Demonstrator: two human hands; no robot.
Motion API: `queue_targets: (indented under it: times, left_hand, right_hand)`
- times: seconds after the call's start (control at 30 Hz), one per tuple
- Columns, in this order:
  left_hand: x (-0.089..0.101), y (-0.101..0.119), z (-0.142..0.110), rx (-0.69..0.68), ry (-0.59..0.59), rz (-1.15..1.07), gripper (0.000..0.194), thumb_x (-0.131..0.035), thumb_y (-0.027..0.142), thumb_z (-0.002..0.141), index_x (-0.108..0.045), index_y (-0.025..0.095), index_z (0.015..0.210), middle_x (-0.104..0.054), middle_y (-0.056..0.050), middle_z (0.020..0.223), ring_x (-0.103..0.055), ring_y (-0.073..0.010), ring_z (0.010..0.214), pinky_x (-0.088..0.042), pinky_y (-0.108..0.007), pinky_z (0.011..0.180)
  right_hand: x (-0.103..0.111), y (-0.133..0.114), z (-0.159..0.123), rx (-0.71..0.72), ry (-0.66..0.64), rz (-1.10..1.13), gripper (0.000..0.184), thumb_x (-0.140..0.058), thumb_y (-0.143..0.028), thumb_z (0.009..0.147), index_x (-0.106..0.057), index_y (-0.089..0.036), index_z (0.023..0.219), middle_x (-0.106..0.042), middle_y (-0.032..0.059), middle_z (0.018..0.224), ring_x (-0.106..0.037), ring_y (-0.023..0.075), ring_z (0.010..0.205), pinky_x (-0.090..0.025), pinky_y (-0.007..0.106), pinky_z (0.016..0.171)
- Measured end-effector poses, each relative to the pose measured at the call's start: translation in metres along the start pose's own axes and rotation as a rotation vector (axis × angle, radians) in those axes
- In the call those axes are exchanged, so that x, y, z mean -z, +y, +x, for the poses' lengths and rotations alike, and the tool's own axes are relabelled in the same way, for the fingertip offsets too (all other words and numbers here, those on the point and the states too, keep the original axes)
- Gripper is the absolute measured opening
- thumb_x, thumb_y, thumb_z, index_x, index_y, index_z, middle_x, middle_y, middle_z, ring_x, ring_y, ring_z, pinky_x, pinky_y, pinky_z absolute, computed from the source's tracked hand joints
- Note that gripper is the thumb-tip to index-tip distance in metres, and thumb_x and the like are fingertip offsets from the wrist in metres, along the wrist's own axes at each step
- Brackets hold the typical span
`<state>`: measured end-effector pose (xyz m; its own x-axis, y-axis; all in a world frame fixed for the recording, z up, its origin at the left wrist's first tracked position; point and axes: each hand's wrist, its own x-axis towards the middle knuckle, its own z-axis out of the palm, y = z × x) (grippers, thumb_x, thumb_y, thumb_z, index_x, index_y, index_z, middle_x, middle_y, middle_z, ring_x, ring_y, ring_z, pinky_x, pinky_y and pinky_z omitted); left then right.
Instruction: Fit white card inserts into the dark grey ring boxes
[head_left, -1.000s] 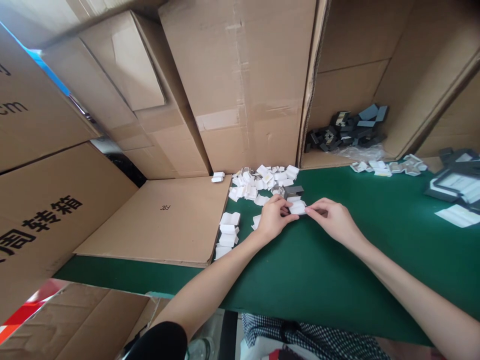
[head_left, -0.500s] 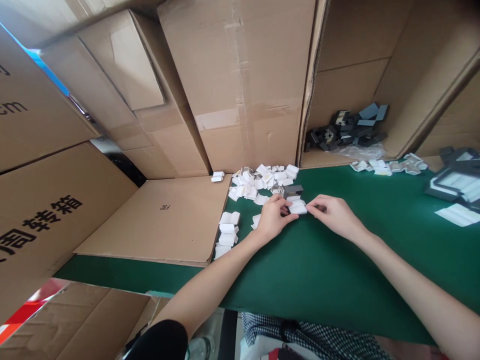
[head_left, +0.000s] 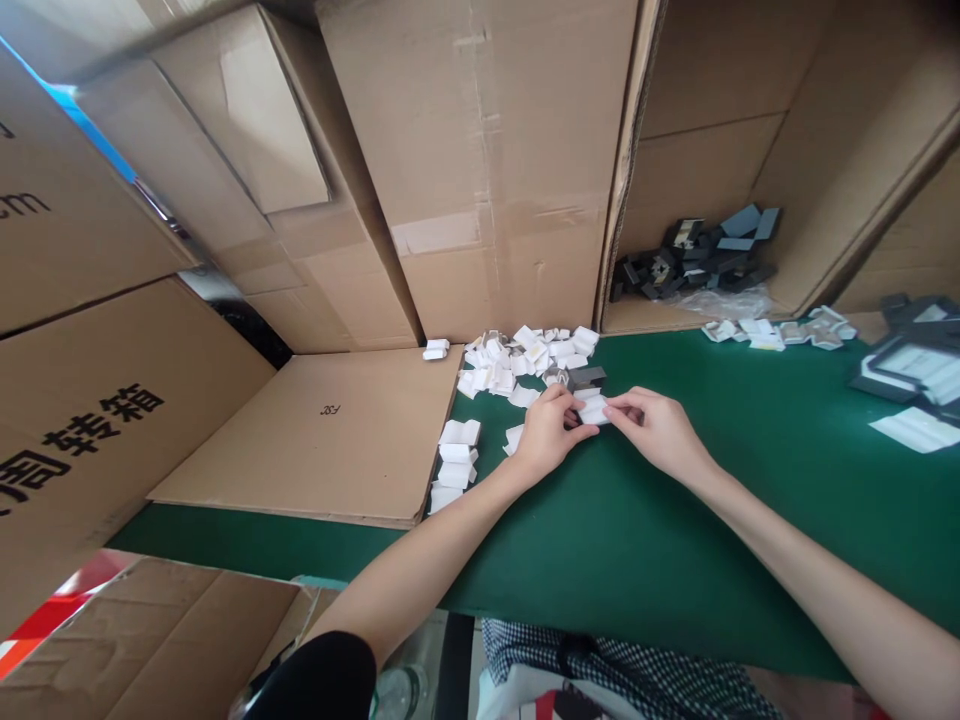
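Note:
Between my hands is a small folded white card piece (head_left: 592, 408), just above the green table. My left hand (head_left: 553, 425) pinches its left side between thumb and fingers. On the other side, the thumb and fingertips of my right hand (head_left: 651, 425) are closed on its right edge. A dark grey box piece (head_left: 585, 378) lies right behind the white piece. Beyond my left hand spreads a heap of folded white card pieces (head_left: 495, 365). Several more white pieces (head_left: 456, 465) stand in a row to the left, along the cardboard's edge.
A flat cardboard sheet (head_left: 315, 440) covers the table's left part. Tall cartons (head_left: 495, 180) wall off the back. An open carton at the back right holds dark grey box pieces (head_left: 697, 255). White pieces (head_left: 780, 330) and larger dark trays (head_left: 915, 360) lie at the right.
My right hand has moved slightly left, its fingertips now further over the white piece's right edge. My left hand has stayed nearly in place, still pinching it.

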<state>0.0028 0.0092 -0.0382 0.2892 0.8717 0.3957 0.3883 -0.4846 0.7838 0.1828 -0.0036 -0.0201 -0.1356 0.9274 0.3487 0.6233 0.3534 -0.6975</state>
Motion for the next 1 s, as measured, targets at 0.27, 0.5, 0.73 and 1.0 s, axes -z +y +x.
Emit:
queue_targets:
  times: [0.27,0.5,0.73,1.0]
  left_hand:
    - [-0.001,0.001,0.001,0.026,0.019,-0.015,0.030,-0.080,0.022,0.062,-0.058,0.012,0.081,-0.049,0.000,0.086,-0.057,-0.0076,0.062,-0.056,-0.028,0.066]
    - [0.000,0.001,0.000,-0.001,0.012,0.035,0.028,-0.078,0.022,0.065,-0.057,0.013,0.081,-0.050,-0.001,0.086,-0.057,-0.0086,0.063,-0.056,-0.029,0.066]
    - [0.002,0.003,-0.001,-0.009,-0.006,0.049,0.026,-0.076,0.023,0.067,-0.059,0.013,0.084,-0.050,-0.002,0.089,-0.058,-0.0092,0.064,-0.057,-0.031,0.068]
    - [0.002,0.004,-0.001,-0.026,0.011,0.034,0.031,-0.071,0.034,0.074,-0.063,0.015,0.097,-0.051,-0.002,0.089,-0.057,-0.0086,0.065,-0.057,-0.029,0.069]
  right_hand:
    - [-0.008,0.006,0.002,-0.136,0.006,0.344,0.038,-0.062,-0.049,0.071,-0.069,-0.015,0.087,-0.066,0.0071,0.076,-0.058,0.0185,0.067,-0.048,0.032,0.064]
    - [-0.010,0.004,0.005,-0.230,0.011,0.281,0.037,-0.055,-0.049,0.076,-0.067,-0.014,0.075,-0.064,0.0059,0.064,-0.051,0.0150,0.053,-0.039,0.028,0.050]
    - [-0.013,0.012,0.012,-0.250,0.022,0.293,0.029,-0.060,-0.044,0.073,-0.064,-0.016,0.081,-0.066,0.0050,0.071,-0.057,0.0155,0.060,-0.042,0.026,0.053]
    - [-0.008,0.013,0.009,-0.225,-0.019,0.337,0.033,-0.062,-0.045,0.072,-0.068,-0.015,0.084,-0.066,0.0056,0.067,-0.060,0.0157,0.058,-0.042,0.025,0.048]
